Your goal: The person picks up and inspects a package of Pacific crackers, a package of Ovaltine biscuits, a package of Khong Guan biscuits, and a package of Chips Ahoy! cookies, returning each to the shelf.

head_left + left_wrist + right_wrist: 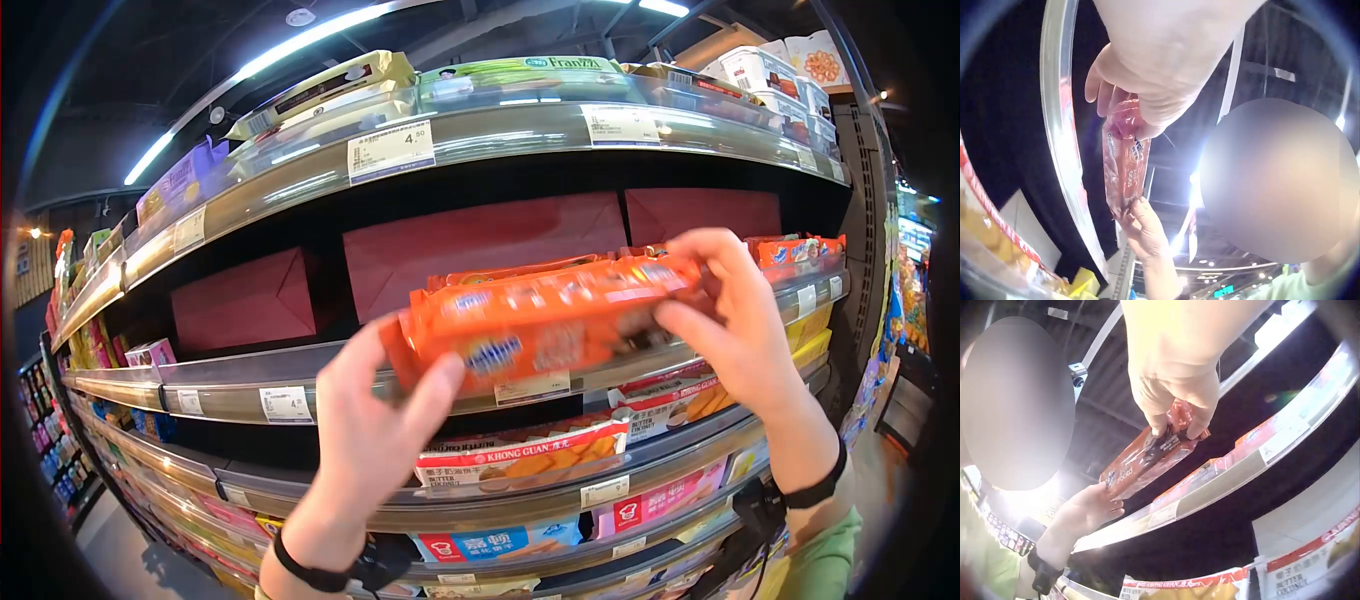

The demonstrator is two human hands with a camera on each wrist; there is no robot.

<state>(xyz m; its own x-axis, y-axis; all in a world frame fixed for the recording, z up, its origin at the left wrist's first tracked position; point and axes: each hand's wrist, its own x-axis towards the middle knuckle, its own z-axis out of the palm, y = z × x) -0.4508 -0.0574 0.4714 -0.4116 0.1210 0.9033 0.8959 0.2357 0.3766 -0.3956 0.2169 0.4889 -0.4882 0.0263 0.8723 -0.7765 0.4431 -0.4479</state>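
An orange-red packet of biscuits (560, 325) is held up lengthwise in front of the shelf, slightly blurred in the head view. My left hand (375, 410) grips its left end, thumb on the front face. The right hand (735, 325) pinches the opposite end between thumb and fingers. In the left wrist view the packet (1127, 165) hangs between both hands. The right wrist view shows the crimped end of the wrapper in the right hand (1175, 394). Behind the held packet, more orange packets (800, 250) lie on the same shelf.
A shelf edge with price tags (285, 403) runs just behind the hands. Red-and-white Khong Guan biscuit packs (525, 455) stand on the shelf below. Above, a curved shelf (500, 125) carries a green Franzzi box (525, 80). Dark red boxes (480, 245) stand at the back.
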